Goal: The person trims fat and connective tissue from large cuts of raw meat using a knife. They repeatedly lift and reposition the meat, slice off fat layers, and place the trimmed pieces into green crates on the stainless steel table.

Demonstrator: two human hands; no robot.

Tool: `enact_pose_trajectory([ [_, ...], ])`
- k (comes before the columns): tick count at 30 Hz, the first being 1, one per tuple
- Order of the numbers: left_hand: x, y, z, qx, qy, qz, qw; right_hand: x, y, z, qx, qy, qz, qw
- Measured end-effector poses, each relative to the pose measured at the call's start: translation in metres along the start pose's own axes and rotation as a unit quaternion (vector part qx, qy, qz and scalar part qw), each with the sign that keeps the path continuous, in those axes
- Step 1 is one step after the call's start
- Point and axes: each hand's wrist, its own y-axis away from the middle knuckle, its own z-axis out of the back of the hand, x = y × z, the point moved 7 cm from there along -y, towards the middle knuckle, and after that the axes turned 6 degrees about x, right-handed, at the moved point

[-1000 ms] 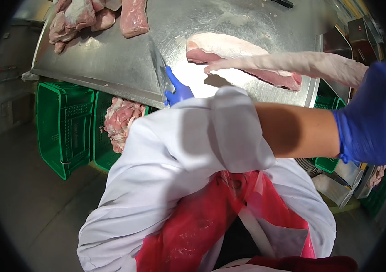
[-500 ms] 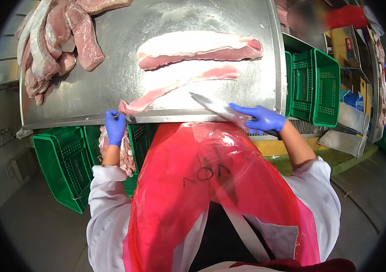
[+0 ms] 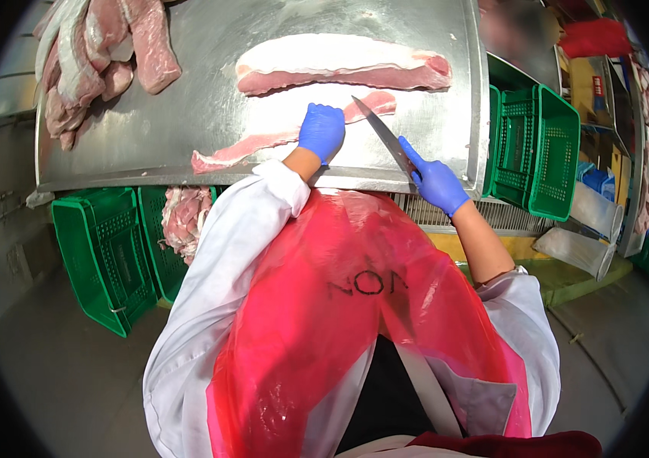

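My right hand (image 3: 435, 183) grips a long-bladed knife (image 3: 382, 131), its forefinger stretched along the back of the blade. The tip points away and to the left, close to the right part of a thin strip of meat (image 3: 252, 144). Over the middle of that strip is my left hand (image 3: 322, 131), in a blue glove and closed like a fist. Its fingers are turned away, so what lies in them is hidden. Beyond both hands a thick slab of meat with white fat (image 3: 343, 65) lies across the steel table (image 3: 202, 99).
Several long meat pieces (image 3: 84, 61) are heaped at the table's far left. Below the near edge, green crates (image 3: 99, 259) stand at the left, with meat trimmings (image 3: 185, 221) beside them. Another green crate (image 3: 553, 153) stands by the right edge. A person's red sleeve (image 3: 595, 38) shows at upper right.
My left hand has moved from the strip's left end at the near edge rightward onto its middle. The right hand has raised the knife slightly, away from my apron. The view has shifted a little.
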Motion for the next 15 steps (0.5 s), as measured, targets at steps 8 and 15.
enact_pose_trajectory([
  [8, -0.048, 0.010, 0.018, 0.069, 0.062, -0.066, 0.993, 0.031, -0.103, -0.005, -0.045, 0.070, 0.054, 0.995],
  [15, 0.050, 0.013, 0.159, -0.235, 0.240, 0.016, 0.942, 0.002, -0.074, -0.004, -0.011, 0.033, 0.089, 0.995],
])
